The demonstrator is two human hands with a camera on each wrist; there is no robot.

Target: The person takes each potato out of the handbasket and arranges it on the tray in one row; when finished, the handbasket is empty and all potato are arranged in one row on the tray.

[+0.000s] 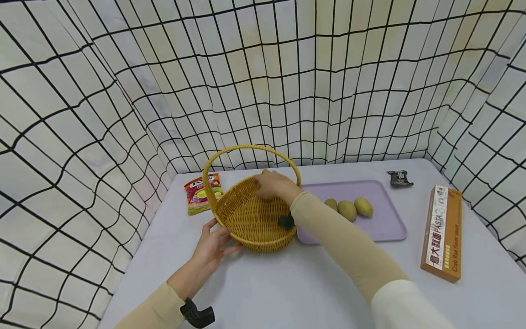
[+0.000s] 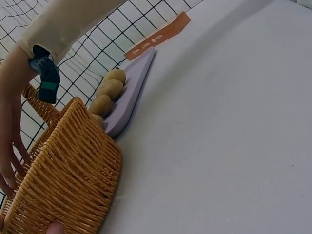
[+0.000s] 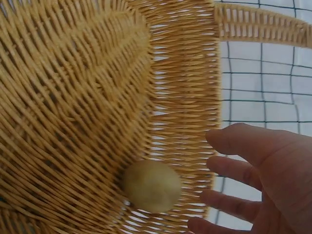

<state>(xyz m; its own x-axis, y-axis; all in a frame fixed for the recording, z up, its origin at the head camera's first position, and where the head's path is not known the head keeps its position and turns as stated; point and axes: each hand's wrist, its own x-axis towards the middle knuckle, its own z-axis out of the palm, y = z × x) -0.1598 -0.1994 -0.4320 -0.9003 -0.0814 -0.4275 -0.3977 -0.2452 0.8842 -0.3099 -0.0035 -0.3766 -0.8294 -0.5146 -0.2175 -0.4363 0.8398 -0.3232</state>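
A yellow-brown wicker basket [image 1: 250, 224] with a tall arched handle is in front of me. At its near left side my left hand [image 1: 207, 249] holds it, fingers spread along the outside of the wall; in the left wrist view one fingertip [image 2: 55, 228] shows against the weave. My right hand [image 1: 273, 185] reaches over the basket at the far rim. The right wrist view shows its fingers loosely bent and apart, holding nothing. Below them a single potato [image 3: 151, 186] lies inside, against the basket wall.
Right of the basket, a lilac tray [image 1: 390, 228] carries several potatoes [image 1: 347, 210], partly behind my right sleeve. A colourful snack bag [image 1: 199, 196] lies left, a small black packet [image 1: 399, 178] back right, a pasta box [image 1: 441, 233] far right. Black netting [image 1: 287, 91] surrounds the table.
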